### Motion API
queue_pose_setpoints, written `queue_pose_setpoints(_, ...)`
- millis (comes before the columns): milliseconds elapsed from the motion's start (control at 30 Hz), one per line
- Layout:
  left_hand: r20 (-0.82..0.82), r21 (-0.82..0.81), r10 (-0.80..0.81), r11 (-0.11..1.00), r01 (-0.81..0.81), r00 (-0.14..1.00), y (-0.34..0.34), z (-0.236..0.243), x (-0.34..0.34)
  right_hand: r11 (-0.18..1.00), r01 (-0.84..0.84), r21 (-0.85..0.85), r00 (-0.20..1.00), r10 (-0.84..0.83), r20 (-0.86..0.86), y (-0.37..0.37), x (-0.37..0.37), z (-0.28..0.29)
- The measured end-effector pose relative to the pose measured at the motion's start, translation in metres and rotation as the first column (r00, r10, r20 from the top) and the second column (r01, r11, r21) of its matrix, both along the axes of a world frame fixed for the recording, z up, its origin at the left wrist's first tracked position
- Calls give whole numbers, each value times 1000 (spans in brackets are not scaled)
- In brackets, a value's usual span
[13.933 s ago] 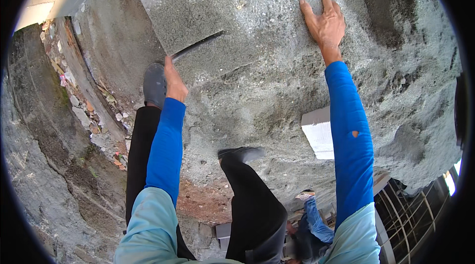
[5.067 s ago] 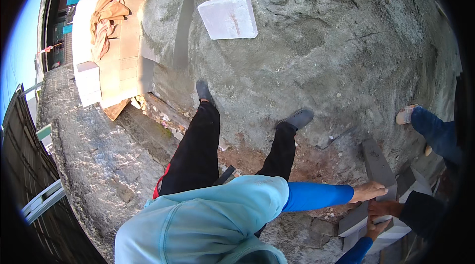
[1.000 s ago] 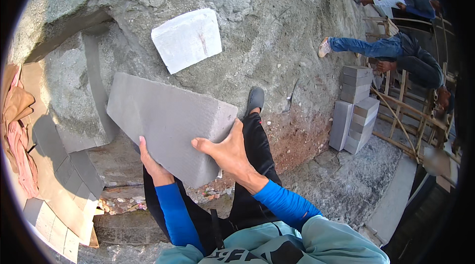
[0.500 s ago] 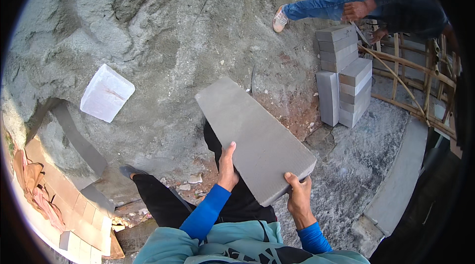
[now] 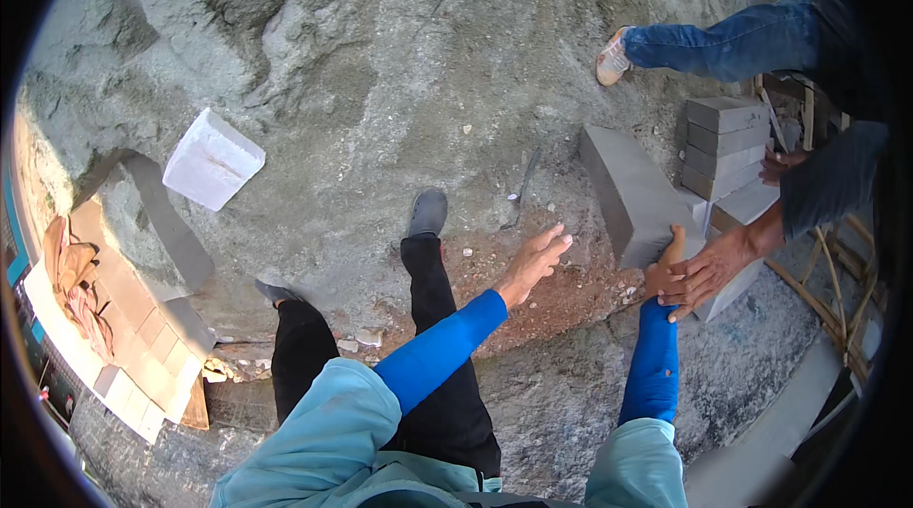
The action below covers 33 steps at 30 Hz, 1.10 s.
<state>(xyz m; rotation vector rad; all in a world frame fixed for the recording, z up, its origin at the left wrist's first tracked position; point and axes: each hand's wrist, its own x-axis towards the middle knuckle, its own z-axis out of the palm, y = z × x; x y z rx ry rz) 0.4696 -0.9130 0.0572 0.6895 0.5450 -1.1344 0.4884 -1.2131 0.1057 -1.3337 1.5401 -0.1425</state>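
Note:
A long grey block (image 5: 623, 194) stands on its narrow side at the right, against the block stack. My right hand (image 5: 664, 265) is at its near right corner, with one digit stretched up along the block and the other fingers mostly hidden. A co-worker's hand (image 5: 709, 270) lies over my right wrist, reaching in from the right. My left hand (image 5: 534, 265) is open and holds nothing, a short way left of the block, fingers stretched toward it.
A stack of grey blocks (image 5: 728, 137) stands at the right beside bamboo poles (image 5: 808, 294). The co-worker's leg (image 5: 713, 42) is beyond it. A pale block (image 5: 214, 161) lies at left on rough cement ground. Boards with a crumpled brown cloth (image 5: 71, 275) are at far left.
The long block has moved right from in front of me to the stack and turned onto its narrow side. My left hand has let go. The co-worker's hand has come onto my right wrist.

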Motion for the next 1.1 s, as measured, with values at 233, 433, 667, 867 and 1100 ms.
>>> queue_pose_setpoints(233,4,839,80,542,-47,997,278,-77,-137,959,-244,143,959,261,-113,-110,49,-49)
queue_pose_setpoints(433,-49,994,136,101,35,989,458,-38,-256,920,-390,-24,909,381,-170,-150,74,-52)
queue_pose_setpoints(667,52,997,239,44,-65,970,535,-35,-342,740,-604,-296,789,505,-349,-101,-30,-39)
queue_pose_setpoints(867,262,965,508,-123,-232,820,663,-85,-419,262,-958,121,227,943,-243,329,-163,-159)
queue_pose_setpoints(1100,517,843,735,-346,-413,439,896,-199,-494,26,-536,844,356,913,198,907,-289,-210)
